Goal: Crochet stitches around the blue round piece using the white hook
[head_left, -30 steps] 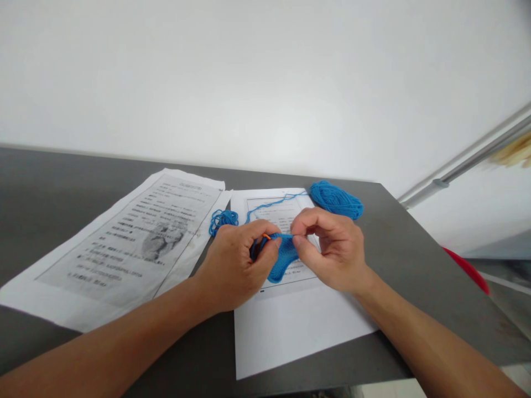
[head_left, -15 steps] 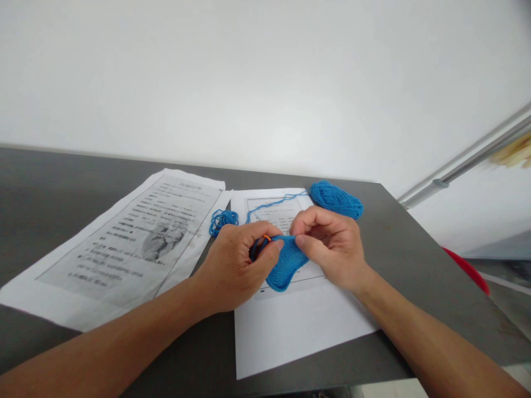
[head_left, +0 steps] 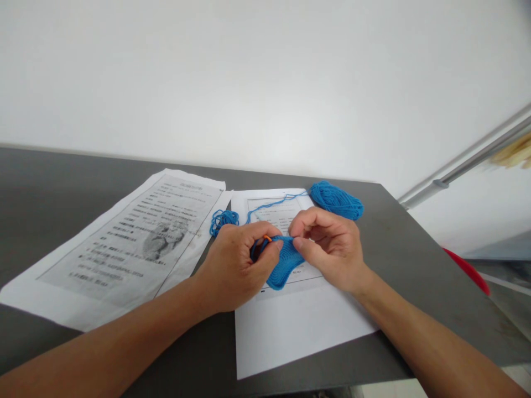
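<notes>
A blue crocheted piece (head_left: 283,270) hangs between my two hands, above a printed sheet. My left hand (head_left: 244,265) pinches its upper left edge between thumb and fingers. A small orange item (head_left: 267,239) shows at the left fingers; the rest of it is hidden. My right hand (head_left: 332,246) is closed at the thumb and forefinger on the piece's upper right edge. A blue strand (head_left: 271,204) runs across the sheet to a blue yarn skein (head_left: 337,200) behind my right hand. A loose blue yarn bundle (head_left: 224,221) lies just beyond my left hand.
One printed sheet (head_left: 274,342) lies under my hands on the dark table (head_left: 415,265). Another, creased printed paper (head_left: 124,249) with a dark picture lies to the left. A white wall (head_left: 249,83) stands behind. At the right are a metal pipe (head_left: 477,155) and a red curved object (head_left: 467,270).
My right hand has shifted very slightly left along the edge of the blue piece, whose hanging part looks a little narrower. My left hand has barely moved.
</notes>
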`<state>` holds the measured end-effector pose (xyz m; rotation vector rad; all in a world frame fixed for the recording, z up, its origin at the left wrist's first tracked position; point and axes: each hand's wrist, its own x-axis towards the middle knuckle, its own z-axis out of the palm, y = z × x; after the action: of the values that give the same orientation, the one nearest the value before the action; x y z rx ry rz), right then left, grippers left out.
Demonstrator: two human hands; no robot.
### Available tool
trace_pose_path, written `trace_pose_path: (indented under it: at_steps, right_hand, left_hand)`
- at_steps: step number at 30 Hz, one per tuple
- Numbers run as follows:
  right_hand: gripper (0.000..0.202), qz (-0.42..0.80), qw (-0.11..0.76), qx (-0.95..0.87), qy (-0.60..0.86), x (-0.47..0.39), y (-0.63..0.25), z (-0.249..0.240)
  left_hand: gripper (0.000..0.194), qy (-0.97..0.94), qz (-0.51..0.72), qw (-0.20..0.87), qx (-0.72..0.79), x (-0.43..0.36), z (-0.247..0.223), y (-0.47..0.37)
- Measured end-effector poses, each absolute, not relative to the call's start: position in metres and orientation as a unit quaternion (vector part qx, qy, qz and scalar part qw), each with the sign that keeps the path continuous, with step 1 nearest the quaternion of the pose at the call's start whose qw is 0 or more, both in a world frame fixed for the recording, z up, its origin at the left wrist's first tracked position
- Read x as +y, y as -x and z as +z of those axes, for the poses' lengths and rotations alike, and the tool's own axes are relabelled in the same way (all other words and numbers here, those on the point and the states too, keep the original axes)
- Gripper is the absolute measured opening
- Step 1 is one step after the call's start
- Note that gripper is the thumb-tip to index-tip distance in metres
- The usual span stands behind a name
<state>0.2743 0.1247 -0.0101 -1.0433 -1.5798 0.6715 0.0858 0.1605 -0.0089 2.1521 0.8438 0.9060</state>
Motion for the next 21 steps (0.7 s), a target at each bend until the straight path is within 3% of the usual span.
trace_pose_path:
  at_steps: [21]
  right_hand:
    - [0.009, 0.27, 0.53, -0.675, 0.436, 0.1238, -0.274, -0.0091]
  left_hand:
    - [0.021, -0.828, 0.349, 0.314, 0.307, 0.1606, -0.0106, -0.0851]
